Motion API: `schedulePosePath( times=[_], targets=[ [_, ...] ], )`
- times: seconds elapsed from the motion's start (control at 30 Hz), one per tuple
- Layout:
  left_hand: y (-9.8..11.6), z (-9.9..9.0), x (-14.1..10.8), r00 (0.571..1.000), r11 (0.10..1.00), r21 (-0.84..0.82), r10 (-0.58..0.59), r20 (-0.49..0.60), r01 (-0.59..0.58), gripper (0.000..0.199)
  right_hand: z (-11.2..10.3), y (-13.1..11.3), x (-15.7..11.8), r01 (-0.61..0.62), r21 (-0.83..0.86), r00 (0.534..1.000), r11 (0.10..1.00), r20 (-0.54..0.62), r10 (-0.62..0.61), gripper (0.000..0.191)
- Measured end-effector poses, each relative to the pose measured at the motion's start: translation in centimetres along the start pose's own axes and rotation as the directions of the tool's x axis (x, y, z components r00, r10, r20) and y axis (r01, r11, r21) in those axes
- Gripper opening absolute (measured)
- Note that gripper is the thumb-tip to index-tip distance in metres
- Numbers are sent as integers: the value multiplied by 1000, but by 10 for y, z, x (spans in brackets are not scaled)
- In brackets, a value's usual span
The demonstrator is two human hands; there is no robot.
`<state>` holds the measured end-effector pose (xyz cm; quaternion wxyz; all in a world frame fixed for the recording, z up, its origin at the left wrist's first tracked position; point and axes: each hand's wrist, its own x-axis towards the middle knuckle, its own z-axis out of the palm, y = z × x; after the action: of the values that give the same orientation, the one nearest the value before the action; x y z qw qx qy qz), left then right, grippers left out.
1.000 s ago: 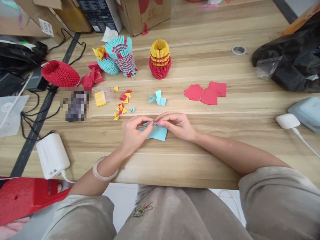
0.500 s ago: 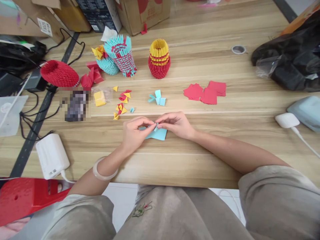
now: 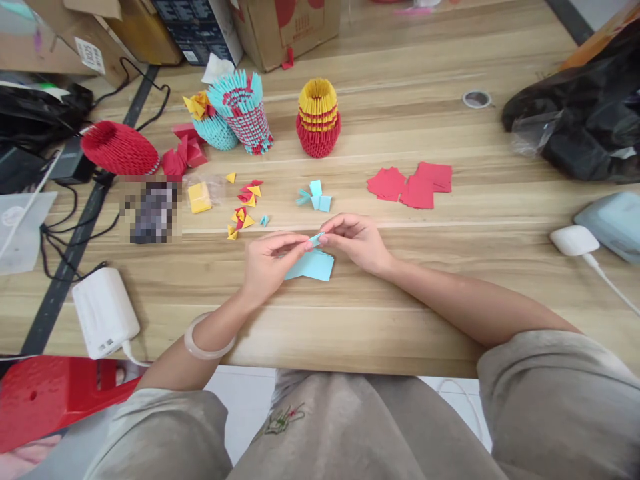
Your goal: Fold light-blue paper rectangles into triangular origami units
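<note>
Between my two hands is a small folded piece of light blue paper [image 3: 316,239]. My left hand [image 3: 273,263] pinches its left end between thumb and fingers. The thumb and index finger of my right hand [image 3: 357,243] close on its right end. Flat light blue paper sheets [image 3: 313,265] lie on the table just below, partly covered by my left hand. Beyond my hands are folded light blue pieces [image 3: 318,197], and to their left several small red and yellow folded triangles [image 3: 245,217].
Red paper sheets [image 3: 417,187] lie to the right. Farther back stand a yellow and red paper vase [image 3: 319,119] and a blue and red one [image 3: 247,117]. A white power bank [image 3: 105,313] sits at left, a black bag [image 3: 575,120] at right.
The small blue piece has turned and now shows more of its length between my fingertips. My right hand has shifted slightly away from me, uncovering more of the flat sheets.
</note>
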<state>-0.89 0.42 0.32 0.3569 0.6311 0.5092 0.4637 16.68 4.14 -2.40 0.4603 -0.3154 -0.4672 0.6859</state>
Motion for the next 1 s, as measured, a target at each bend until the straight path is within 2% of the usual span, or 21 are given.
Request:
schedulePosePath(
  times=[0.2, 0.53, 0.8, 1.0],
  targets=[
    [-3, -1, 0, 997, 991, 111, 79, 0, -78, 11, 0, 1, 0, 18, -24, 1000, 1000, 6, -18, 31],
    [-1, 0, 0, 993, 973, 194, 120, 23, -122, 11, 0, 0, -1, 42, -6, 999, 999, 28, -42, 28],
    [-2, -2, 0, 990, 972, 193, 129, 50, -136, 12, 0, 0, -1, 45, -6, 999, 999, 28, -44, 27],
    [-1, -3, 2, 996, 995, 79, 56, 68, -62, 13, -1, 0, 1, 10, 44, 1000, 999, 11, -10, 21]
  ],
)
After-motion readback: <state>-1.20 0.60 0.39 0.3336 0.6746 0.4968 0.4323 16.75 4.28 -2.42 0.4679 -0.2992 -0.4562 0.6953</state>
